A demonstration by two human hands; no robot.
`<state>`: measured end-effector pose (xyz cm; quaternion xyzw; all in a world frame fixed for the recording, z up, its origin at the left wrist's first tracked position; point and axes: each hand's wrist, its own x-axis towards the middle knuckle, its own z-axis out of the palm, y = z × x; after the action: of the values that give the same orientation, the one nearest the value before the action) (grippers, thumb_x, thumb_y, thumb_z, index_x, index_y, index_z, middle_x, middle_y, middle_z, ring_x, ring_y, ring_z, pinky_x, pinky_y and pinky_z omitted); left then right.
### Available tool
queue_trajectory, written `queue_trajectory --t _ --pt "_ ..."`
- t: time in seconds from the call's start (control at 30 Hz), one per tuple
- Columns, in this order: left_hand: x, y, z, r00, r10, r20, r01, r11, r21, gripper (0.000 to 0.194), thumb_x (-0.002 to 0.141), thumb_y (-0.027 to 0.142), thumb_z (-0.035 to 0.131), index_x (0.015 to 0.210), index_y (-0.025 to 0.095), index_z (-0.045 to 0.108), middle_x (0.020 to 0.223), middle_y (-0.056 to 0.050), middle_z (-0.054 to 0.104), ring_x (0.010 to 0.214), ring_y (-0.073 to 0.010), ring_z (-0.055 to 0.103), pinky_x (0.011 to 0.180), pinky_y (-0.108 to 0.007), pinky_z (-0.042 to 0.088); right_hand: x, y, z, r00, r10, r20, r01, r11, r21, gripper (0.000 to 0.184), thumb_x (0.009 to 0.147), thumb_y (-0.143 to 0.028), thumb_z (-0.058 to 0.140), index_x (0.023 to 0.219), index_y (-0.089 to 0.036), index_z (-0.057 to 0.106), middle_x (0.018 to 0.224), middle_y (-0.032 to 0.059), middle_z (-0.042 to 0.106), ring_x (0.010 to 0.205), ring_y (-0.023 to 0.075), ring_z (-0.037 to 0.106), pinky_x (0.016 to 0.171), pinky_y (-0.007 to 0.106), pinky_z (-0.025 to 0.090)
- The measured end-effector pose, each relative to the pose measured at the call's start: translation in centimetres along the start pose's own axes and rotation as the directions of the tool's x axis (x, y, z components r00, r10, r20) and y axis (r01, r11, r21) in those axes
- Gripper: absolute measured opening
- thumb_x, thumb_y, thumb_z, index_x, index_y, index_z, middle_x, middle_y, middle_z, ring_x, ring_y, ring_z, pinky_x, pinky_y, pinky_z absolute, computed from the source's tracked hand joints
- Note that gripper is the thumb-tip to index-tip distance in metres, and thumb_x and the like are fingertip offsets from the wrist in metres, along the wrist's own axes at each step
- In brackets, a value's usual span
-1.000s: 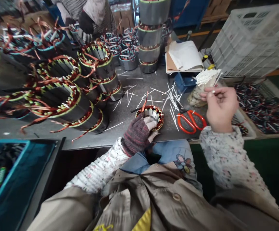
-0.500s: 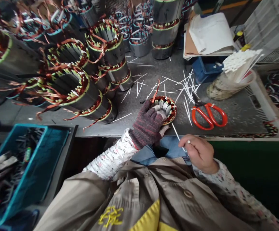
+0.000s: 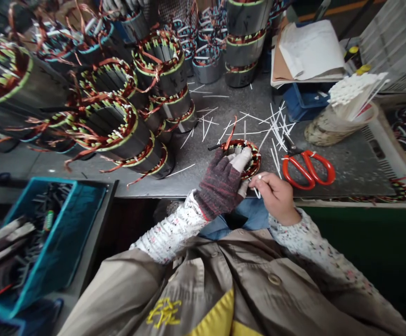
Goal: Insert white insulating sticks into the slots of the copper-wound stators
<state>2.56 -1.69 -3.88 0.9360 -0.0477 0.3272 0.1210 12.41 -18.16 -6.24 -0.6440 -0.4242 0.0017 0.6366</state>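
Observation:
A small motor stator (image 3: 256, 161) with red-brown copper windings sits at the table's front edge. My left hand (image 3: 225, 179), in a dark knitted glove with pale fingertips, is closed on its near left side, with fingers over the opening. At the stator's near rim, my bare right hand (image 3: 274, 192) pinches a thin white cord (image 3: 257, 192), whose far end is hidden by the fingers. An orange copper lead (image 3: 231, 131) and a black sleeved one stick up from the stator's far side. Red-handled scissors (image 3: 308, 169) lie to the right of the right hand.
Larger stators (image 3: 110, 123) stand stacked on the left and at the back. Cut white cord pieces (image 3: 278, 123) are scattered beyond my hands. A cup (image 3: 324, 125) full of white cords, a blue bin (image 3: 302, 105) and papers (image 3: 309, 49) are at the right; a teal crate (image 3: 62, 238) is lower left.
My right hand has moved up and left to the stator's near rim, drawing the white cord in close. My left hand stays on the stator, its fingers shifted slightly. The view has shifted a little.

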Motion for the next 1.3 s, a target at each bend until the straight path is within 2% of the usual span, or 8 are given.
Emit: queue_trajectory --t 0.23,0.47,0.67,0.77,0.87,0.97,1.03,1.3 --pt "0.2 -0.2 -0.7 0.993 -0.031 0.115 0.035 0.999 -0.031 0.060 0.108 0.032 0.048 0.163 0.009 0.042 0.143 -0.022 0.071 0.138 -0.0307 0.067 0.131 -0.059 0.041 -0.6 -0.1 0.3 0.992 0.122 -0.034 -0.121 0.993 0.011 0.040 0.105 -0.054 0.062 0.078 -0.024 0.067 0.081 0.0042 0.076 0.075 0.0188 0.072 0.071 0.032 0.059" --pt "0.5 -0.4 -1.4 0.980 0.011 0.198 -0.001 0.999 -0.051 0.060 0.106 0.031 0.050 0.162 0.009 0.044 0.136 -0.021 0.074 0.129 -0.0309 0.072 0.133 -0.065 0.036 -1.2 -1.2 -1.2 0.930 0.328 0.169 -0.354 0.920 0.165 0.046 0.104 -0.061 0.065 0.080 -0.022 0.073 0.082 0.0036 0.078 0.062 0.0138 0.066 0.059 0.026 0.056" --pt "0.0 -0.8 -0.9 0.997 0.023 0.070 -0.012 0.988 -0.153 0.059 0.107 0.029 0.051 0.162 0.011 0.042 0.140 -0.020 0.073 0.135 -0.0296 0.069 0.128 -0.058 0.045 -0.1 -0.3 0.7 0.975 0.220 -0.026 -0.220 0.975 0.012 0.045 0.101 -0.060 0.068 0.077 -0.023 0.072 0.071 0.0028 0.074 0.063 0.0156 0.069 0.062 0.027 0.057" --pt "-0.1 -0.7 -0.5 0.996 -0.079 0.042 0.088 0.953 -0.289 0.059 0.109 0.031 0.052 0.165 0.017 0.040 0.148 -0.018 0.070 0.135 -0.0264 0.071 0.123 -0.050 0.052 0.2 -0.4 0.8 0.967 0.250 -0.050 -0.250 0.968 -0.004 0.045 0.099 -0.062 0.069 0.077 -0.023 0.074 0.070 0.0030 0.075 0.059 0.0156 0.066 0.058 0.027 0.055" --pt "0.0 -0.4 0.0 0.983 -0.174 0.060 0.183 0.897 -0.402 0.050 0.111 0.033 0.054 0.160 0.020 0.050 0.139 -0.014 0.076 0.119 -0.0221 0.078 0.119 -0.046 0.056 -0.1 -0.9 0.2 0.958 0.284 -0.045 -0.283 0.959 0.027 0.048 0.100 -0.065 0.068 0.080 -0.022 0.076 0.067 0.0021 0.073 0.050 0.0127 0.059 0.052 0.025 0.052" --pt "0.4 -0.5 0.4 0.988 -0.148 0.054 0.157 0.913 -0.376 0.030 0.112 0.035 0.056 0.130 0.020 0.074 0.118 -0.010 0.083 0.110 -0.0210 0.080 0.118 -0.048 0.056 -0.5 -1.4 -0.5 0.955 0.298 -0.006 -0.297 0.954 0.050 0.048 0.101 -0.067 0.065 0.085 -0.022 0.075 0.069 0.0013 0.072 0.052 0.0118 0.059 0.050 0.023 0.050" --pt "0.6 -0.5 0.4 0.992 -0.119 0.051 0.129 0.924 -0.359 0.027 0.113 0.035 0.056 0.116 0.020 0.079 0.109 -0.007 0.085 0.107 -0.0204 0.080 0.117 -0.048 0.055 -0.6 -1.6 -0.8 0.951 0.308 0.009 -0.308 0.950 0.052 0.049 0.102 -0.067 0.064 0.084 -0.022 0.074 0.071 0.0016 0.071 0.056 0.0126 0.062 0.051 0.023 0.051" --pt "0.6 -0.6 0.0 0.986 -0.115 0.122 0.145 0.949 -0.278 0.026 0.111 0.035 0.058 0.121 0.024 0.079 0.114 -0.007 0.085 0.110 -0.0219 0.079 0.124 -0.054 0.049 0.5 -0.6 -0.6 0.944 0.325 0.057 -0.322 0.945 -0.051 0.044 0.099 -0.058 0.067 0.073 -0.022 0.069 0.062 -0.0006 0.064 0.054 0.0131 0.056 0.053 0.026 0.044"
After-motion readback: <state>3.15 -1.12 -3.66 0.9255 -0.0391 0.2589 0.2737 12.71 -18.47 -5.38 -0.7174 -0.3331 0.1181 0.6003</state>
